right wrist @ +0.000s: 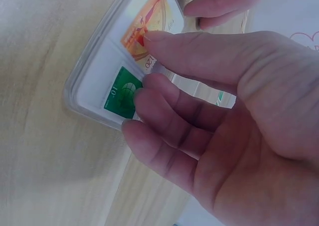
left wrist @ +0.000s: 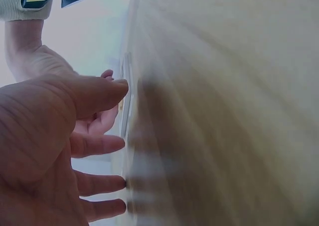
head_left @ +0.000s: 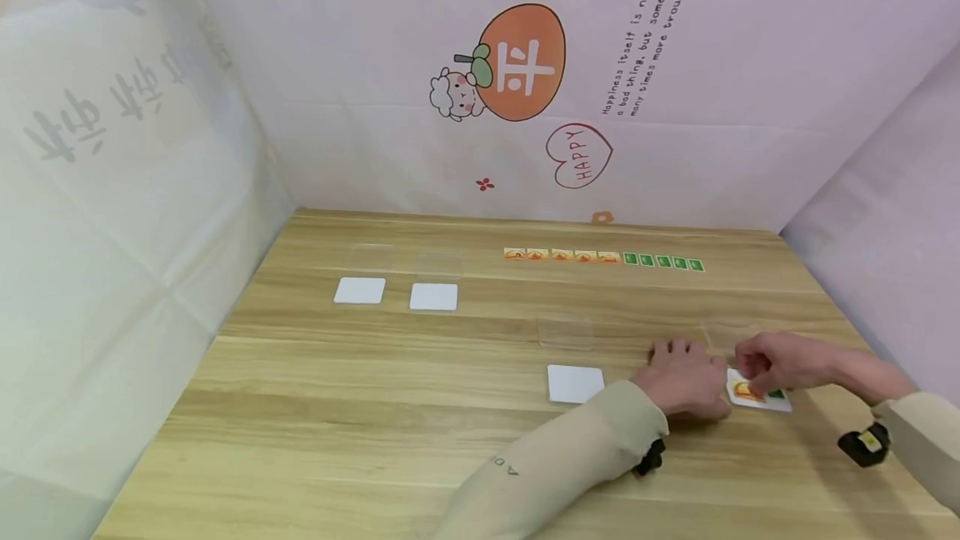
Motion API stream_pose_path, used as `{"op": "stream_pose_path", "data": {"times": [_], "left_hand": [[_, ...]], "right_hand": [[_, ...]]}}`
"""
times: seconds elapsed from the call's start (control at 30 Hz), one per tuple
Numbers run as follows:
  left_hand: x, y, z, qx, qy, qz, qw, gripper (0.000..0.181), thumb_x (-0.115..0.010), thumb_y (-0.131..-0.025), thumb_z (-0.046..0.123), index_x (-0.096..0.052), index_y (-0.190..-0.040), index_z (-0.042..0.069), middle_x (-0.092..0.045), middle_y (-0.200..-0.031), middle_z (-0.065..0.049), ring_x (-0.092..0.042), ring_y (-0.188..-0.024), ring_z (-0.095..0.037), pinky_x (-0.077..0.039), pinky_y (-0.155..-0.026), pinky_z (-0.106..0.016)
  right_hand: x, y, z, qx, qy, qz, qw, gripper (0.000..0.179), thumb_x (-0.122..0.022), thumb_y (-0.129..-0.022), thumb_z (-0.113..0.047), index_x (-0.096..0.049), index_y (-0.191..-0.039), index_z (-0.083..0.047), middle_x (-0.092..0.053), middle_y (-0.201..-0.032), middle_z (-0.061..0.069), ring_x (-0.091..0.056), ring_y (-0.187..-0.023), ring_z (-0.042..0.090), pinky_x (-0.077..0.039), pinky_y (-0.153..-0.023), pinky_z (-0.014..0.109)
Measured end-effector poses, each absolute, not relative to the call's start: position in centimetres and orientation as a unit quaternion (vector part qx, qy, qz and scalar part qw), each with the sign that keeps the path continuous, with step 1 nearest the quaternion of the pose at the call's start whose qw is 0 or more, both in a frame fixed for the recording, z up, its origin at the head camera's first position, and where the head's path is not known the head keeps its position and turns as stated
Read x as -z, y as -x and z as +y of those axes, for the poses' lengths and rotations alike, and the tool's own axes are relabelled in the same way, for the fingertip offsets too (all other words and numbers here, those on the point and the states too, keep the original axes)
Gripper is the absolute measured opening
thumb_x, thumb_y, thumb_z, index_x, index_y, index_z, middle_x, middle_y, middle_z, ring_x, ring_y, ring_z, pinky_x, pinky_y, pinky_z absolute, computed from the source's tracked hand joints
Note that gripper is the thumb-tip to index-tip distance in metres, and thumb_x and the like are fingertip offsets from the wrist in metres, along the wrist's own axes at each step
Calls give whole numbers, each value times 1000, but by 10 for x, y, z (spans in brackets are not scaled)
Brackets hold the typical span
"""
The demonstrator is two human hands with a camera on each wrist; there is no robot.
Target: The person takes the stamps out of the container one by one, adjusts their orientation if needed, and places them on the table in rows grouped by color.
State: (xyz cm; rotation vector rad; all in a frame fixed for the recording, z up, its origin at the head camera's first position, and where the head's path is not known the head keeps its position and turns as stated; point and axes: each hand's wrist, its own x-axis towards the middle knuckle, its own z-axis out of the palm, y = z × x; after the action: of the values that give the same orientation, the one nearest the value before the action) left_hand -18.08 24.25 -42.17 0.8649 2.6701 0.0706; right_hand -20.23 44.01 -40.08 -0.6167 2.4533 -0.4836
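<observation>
At the right of the table, a flat clear case with a white insert [right wrist: 93, 86] holds an orange stamp [right wrist: 137, 44] and a smaller green stamp [right wrist: 121, 94]. My right hand [head_left: 783, 363] is over this case. Its thumb tip touches the orange stamp, and the other fingers bend loosely at the case's edge, beside the green stamp. The index fingertip is hidden behind the thumb. My left hand [head_left: 684, 377] rests on the table at the case's left side, fingers extended and fingertips right at its edge.
A white-filled case [head_left: 575, 384] lies left of my left hand. Two more, a white case [head_left: 360, 290] and a white case [head_left: 433, 297], lie back left. Clear lids, including a lid [head_left: 566, 333], lie behind them. Orange stamps [head_left: 561, 255] and green stamps [head_left: 663, 262] form a row at the back.
</observation>
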Motion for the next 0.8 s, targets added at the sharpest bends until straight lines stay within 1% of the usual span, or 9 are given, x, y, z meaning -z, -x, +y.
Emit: {"op": "stream_pose_path", "data": {"times": [0.23,0.3,0.43,0.57,0.8], "left_hand": [[423,179,252,-38,-274,948,158,49,-58,-90,56,-43,-136,49,-43,-137,18,-36,-128,-11,-27,-112,-42],[425,179,255,-35,-270,950,150,49,-59,-89,56,-44,-135,49,-43,-136,18,-36,-127,-11,-28,-110,-43],[427,178,261,-17,-268,954,134,41,-58,-91,54,-46,-129,49,-44,-135,16,-37,-126,-14,-31,-105,-46],[428,178,265,0,-267,957,118,39,-55,-92,54,-44,-130,51,-44,-136,15,-38,-128,-16,-34,-102,-48],[429,177,267,-2,-264,959,106,38,-57,-89,59,-47,-125,50,-47,-133,14,-40,-128,-17,-36,-100,-48]], "right_hand": [[402,206,444,200,241,906,286,18,-74,-79,-8,-57,-81,-10,-46,-68,-11,-43,-57,-3,-35,-49,18],[403,206,445,204,242,904,288,18,-74,-80,-8,-57,-82,-10,-47,-69,-11,-43,-57,-3,-35,-49,18],[403,207,446,211,241,900,295,17,-74,-81,-9,-57,-83,-10,-48,-70,-11,-44,-58,-3,-37,-49,19],[402,207,445,216,236,898,301,15,-73,-82,-8,-57,-83,-10,-49,-70,-11,-45,-57,-3,-39,-47,19],[401,206,443,221,226,897,310,14,-70,-84,-7,-57,-83,-9,-50,-69,-9,-46,-54,-2,-40,-45,19]]}}
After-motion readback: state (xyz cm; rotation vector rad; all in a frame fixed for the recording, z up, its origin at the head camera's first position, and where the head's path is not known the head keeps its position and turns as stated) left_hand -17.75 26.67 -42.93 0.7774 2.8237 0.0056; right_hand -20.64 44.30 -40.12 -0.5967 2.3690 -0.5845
